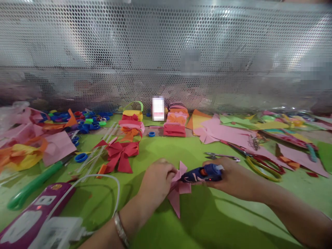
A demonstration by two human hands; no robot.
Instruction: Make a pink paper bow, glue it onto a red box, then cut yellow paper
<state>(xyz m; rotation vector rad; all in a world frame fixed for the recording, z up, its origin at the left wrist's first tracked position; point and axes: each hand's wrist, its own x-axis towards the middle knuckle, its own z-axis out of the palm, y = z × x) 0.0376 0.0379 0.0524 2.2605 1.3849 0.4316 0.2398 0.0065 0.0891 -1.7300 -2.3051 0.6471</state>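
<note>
A right hand (230, 178) grasps a dark blue glue gun (199, 173) above a green surface (207, 214), its palm and fingers hiding the handle and trigger. The gun's tip points at the fingertips of the left hand (157, 178), which pinches a pink paper bow (175, 200); that hand covers the bow's left side, and whether the tip touches the paper cannot be made out. The left forearm, ringed by a silvery bracelet (120, 228), is cut off at the bottom edge, the right forearm at the right edge. A purple power strip (49, 197) and the white adapter (59, 231) lying against it run toward the lower-left corner, the strip cropped by the frame. A bright upright rectangle (158, 108) near the perforated metal panel (129, 41) is blurred into blocks.

Printing on the adapter and the small orange sticker (57, 187) on the strip is too soft to read; pale marks on the gun's barrel are likewise illegible.

The bow, in front of the person at the near middle of the surface, is plain pale pink, with one point rising, a squared piece at right and a long tail narrowing toward the person. A finished-looking red bow (121, 155) lies beyond the left hand.
</note>
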